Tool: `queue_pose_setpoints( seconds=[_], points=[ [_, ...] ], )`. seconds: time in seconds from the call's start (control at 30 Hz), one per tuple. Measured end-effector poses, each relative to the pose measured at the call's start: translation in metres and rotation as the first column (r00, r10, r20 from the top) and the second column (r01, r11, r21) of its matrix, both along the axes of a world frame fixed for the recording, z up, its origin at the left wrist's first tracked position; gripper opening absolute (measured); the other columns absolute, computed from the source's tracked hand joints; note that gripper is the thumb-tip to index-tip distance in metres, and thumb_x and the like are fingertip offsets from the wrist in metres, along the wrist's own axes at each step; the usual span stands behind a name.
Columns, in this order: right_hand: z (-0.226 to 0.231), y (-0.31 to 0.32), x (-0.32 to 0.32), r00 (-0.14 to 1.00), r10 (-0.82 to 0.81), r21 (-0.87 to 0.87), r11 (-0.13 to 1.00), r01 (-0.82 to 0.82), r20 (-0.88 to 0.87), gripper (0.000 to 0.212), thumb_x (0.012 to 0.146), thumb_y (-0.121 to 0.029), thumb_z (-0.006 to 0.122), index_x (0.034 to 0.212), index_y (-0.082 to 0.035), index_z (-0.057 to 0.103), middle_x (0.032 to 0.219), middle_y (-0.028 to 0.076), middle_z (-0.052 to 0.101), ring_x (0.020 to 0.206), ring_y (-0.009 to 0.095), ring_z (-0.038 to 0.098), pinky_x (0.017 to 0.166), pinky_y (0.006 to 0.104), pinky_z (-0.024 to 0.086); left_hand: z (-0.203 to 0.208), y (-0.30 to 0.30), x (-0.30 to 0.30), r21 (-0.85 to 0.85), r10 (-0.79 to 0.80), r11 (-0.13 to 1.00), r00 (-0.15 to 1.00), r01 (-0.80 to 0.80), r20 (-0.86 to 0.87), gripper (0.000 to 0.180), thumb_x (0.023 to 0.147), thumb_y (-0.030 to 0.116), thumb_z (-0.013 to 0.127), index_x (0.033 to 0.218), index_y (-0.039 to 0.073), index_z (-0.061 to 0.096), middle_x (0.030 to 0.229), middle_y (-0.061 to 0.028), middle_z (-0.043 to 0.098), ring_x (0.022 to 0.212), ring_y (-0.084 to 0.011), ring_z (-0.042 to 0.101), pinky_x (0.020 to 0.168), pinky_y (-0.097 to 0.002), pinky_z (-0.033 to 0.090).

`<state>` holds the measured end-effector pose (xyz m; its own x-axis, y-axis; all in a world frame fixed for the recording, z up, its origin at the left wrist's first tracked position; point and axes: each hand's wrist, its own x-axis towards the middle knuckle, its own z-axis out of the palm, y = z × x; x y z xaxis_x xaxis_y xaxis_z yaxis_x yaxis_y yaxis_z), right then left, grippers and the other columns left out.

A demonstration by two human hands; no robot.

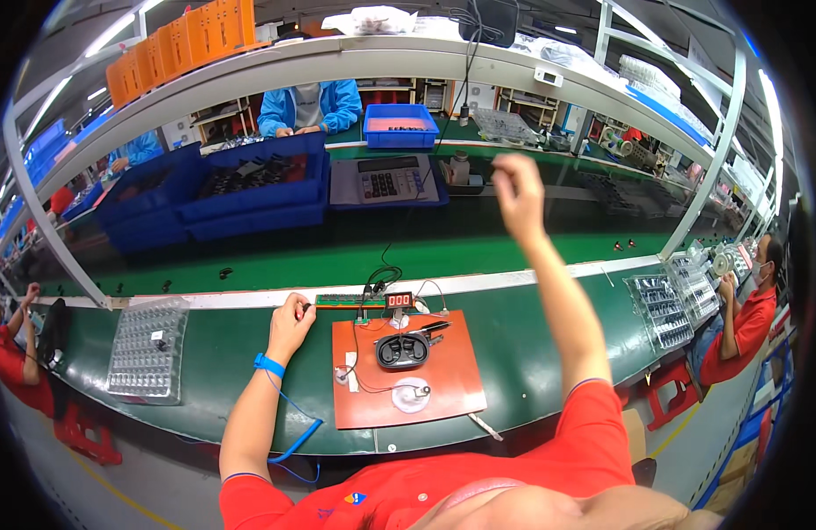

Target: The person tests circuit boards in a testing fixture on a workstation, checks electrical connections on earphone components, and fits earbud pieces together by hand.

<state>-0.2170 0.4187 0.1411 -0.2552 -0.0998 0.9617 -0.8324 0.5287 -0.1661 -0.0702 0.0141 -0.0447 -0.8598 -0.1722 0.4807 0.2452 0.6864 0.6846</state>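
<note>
My left hand [289, 327], with a blue wrist strap [268, 365], is closed at the left end of a narrow green circuit board [339, 302]. A small dark piece shows at its fingertips, too small to name. Raised over the belt, my right hand [519, 199] has its fingers curled together; whatever they may hold is hidden. On an orange-brown mat [452, 380] in front of me lies an open black earphone case [402, 351]. A small red digit display [399, 300] stands behind it, with thin wires running round. A dark pen-like tool [434, 328] lies beside the case.
A clear tray [149, 349] lies left on the green bench. Beyond runs a green belt [320, 262] with blue bins [258, 212] and a calculator [390, 184]. An overhead shelf [355, 57] spans above. One person [745, 327] sits at right, others at left and across.
</note>
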Motion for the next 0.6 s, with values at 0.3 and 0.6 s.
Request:
queue_pose_setpoints(
  seconds=[0.3, 0.6],
  points=[
    [0.141, 0.061, -0.039, 0.887, -0.243, 0.028, 0.961, 0.276, -0.393, 0.031, 0.08, -0.003, 0.069, 0.109, -0.008, 0.059, 0.105, 0.009, 0.057, 0.085, 0.022, 0.058, 0.074, 0.0306, 0.049, -0.007, 0.007, 0.006, -0.025, 0.033, 0.999, 0.998, -0.034, -0.044, 0.019, 0.082, 0.02, 0.067, 0.087, 0.004, 0.059, 0.059, -0.0094, 0.054, 0.053, -0.0262, 0.057, 0.05, -0.0365, 0.043],
    [0.156, -0.008, -0.019, 0.852, -0.074, 0.206, 0.956, 0.209, -0.518, 0.033, 0.076, -0.003, 0.073, 0.105, -0.008, 0.058, 0.101, 0.007, 0.059, 0.085, 0.024, 0.062, 0.073, 0.0338, 0.052, -0.004, 0.003, 0.001, -0.023, 0.052, 0.998, 0.998, -0.052, 0.029, 0.019, 0.083, 0.02, 0.067, 0.089, 0.004, 0.058, 0.058, -0.0078, 0.052, 0.052, -0.0243, 0.055, 0.051, -0.0352, 0.043]
  ],
)
